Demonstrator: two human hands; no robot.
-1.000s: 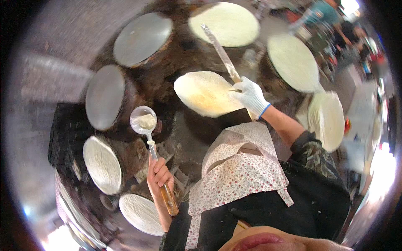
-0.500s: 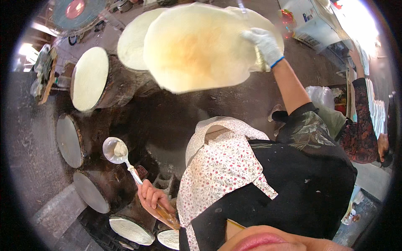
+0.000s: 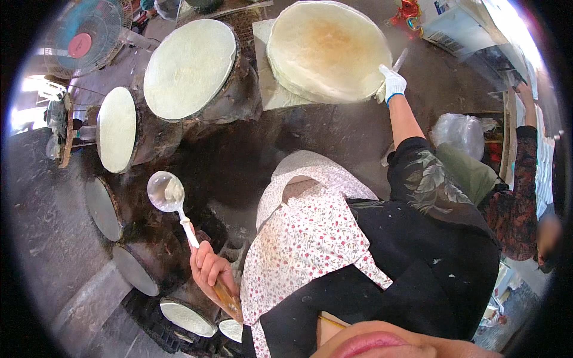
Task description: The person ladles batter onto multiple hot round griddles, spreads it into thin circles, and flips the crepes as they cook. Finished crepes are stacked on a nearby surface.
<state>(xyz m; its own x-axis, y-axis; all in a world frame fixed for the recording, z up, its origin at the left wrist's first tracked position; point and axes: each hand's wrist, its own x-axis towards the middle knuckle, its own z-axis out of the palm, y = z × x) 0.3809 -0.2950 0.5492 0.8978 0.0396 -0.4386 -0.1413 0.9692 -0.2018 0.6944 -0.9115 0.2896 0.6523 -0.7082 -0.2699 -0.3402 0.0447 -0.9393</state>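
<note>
My left hand (image 3: 210, 269) is closed round the handle of a ladle (image 3: 168, 190), whose round bowl holds a little pale batter. My right hand (image 3: 394, 82), in a white glove with a blue cuff, grips a thin flat spatula (image 3: 401, 58). The blade sticks out past the fingers, and most of the handle is hidden. The glove's fingertips are at the right edge of a stack of large thin round pancakes (image 3: 325, 53), browned in the middle of the top one. The stack lies on a pale square board (image 3: 261, 83).
Round griddles stand in an arc at left; two carry pale batter sheets (image 3: 190, 68) (image 3: 117, 130), two look bare and grey (image 3: 102, 207) (image 3: 136, 269). More coated griddles (image 3: 188, 317) are lower left. A fan (image 3: 83, 39) stands at far left. Another person's sleeve (image 3: 518, 197) shows at right.
The large pancake that hung from my right hand over the griddle now lies on the stack at right. My right hand has lowered to the stack's edge. The ladle stays in my left hand.
</note>
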